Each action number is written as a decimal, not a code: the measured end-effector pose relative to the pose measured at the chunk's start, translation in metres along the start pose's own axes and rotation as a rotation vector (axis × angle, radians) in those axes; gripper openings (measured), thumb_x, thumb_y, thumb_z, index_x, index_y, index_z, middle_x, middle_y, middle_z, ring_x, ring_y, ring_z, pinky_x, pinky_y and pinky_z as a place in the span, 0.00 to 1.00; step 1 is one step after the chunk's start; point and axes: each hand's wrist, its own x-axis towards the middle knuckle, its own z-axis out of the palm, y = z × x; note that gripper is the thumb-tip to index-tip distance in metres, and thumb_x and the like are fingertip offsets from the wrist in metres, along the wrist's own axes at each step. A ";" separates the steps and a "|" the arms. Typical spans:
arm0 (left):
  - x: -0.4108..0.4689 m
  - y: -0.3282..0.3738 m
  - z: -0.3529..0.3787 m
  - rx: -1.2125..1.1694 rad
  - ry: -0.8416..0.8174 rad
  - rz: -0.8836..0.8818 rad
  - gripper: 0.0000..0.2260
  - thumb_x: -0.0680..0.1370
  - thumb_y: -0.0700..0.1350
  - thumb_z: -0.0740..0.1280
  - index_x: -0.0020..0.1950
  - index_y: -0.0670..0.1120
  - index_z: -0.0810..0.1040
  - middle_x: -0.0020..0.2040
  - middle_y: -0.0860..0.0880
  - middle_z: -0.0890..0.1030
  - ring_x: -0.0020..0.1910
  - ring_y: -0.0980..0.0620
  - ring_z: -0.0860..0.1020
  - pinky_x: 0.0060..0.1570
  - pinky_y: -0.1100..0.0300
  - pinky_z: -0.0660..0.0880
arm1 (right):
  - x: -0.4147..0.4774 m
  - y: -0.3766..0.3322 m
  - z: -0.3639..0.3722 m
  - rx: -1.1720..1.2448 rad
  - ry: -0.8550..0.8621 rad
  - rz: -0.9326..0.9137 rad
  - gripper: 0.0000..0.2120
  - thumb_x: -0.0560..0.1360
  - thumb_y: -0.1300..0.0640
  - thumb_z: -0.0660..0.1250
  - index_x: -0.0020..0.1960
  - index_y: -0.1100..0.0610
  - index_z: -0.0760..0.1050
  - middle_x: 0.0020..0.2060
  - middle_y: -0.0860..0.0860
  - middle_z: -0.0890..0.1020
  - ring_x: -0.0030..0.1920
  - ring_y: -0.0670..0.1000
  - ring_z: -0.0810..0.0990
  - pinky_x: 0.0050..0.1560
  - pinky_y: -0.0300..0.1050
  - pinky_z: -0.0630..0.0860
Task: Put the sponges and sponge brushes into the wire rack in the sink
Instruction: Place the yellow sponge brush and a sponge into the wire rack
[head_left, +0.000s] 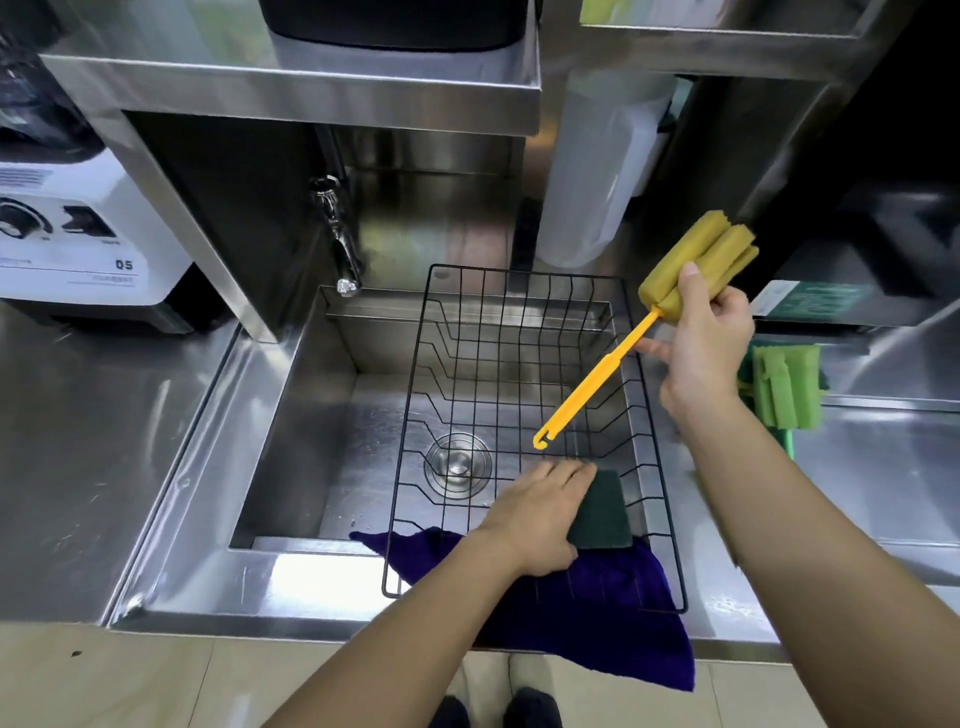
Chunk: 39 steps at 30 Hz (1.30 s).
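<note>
Now our left hand (540, 514) is pressing a dark green sponge (600, 512) inside the wire rack (467, 332), half-hiding it; our right hand (701, 343) is gripping the yellow sponge brush (696, 260) above the rack's right edge.

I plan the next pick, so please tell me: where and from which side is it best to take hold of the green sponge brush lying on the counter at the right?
Probably grip the green sponge brush by its foam head, coming from above. The head lies exposed on the counter, while the right hand, which holds the yellow sponge brush, hides most of its handle.
</note>
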 end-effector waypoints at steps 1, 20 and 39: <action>0.002 -0.001 -0.002 0.003 -0.032 0.000 0.41 0.72 0.45 0.73 0.76 0.44 0.51 0.74 0.48 0.58 0.70 0.49 0.55 0.68 0.57 0.52 | 0.000 0.002 -0.002 0.000 0.002 0.009 0.10 0.76 0.50 0.64 0.49 0.56 0.69 0.40 0.48 0.75 0.38 0.44 0.79 0.27 0.43 0.79; -0.053 -0.001 0.010 0.129 0.366 0.147 0.21 0.76 0.58 0.56 0.53 0.44 0.79 0.44 0.48 0.80 0.43 0.48 0.75 0.46 0.55 0.70 | -0.035 0.042 0.060 -0.123 -0.337 0.302 0.12 0.76 0.50 0.64 0.55 0.56 0.70 0.48 0.52 0.77 0.47 0.50 0.79 0.30 0.46 0.81; -0.075 -0.011 0.014 0.201 0.360 0.022 0.22 0.75 0.61 0.55 0.38 0.46 0.78 0.33 0.50 0.78 0.33 0.50 0.74 0.34 0.61 0.68 | -0.071 0.108 0.093 -0.670 -0.669 0.366 0.18 0.76 0.53 0.65 0.61 0.62 0.69 0.55 0.58 0.78 0.51 0.56 0.78 0.47 0.57 0.81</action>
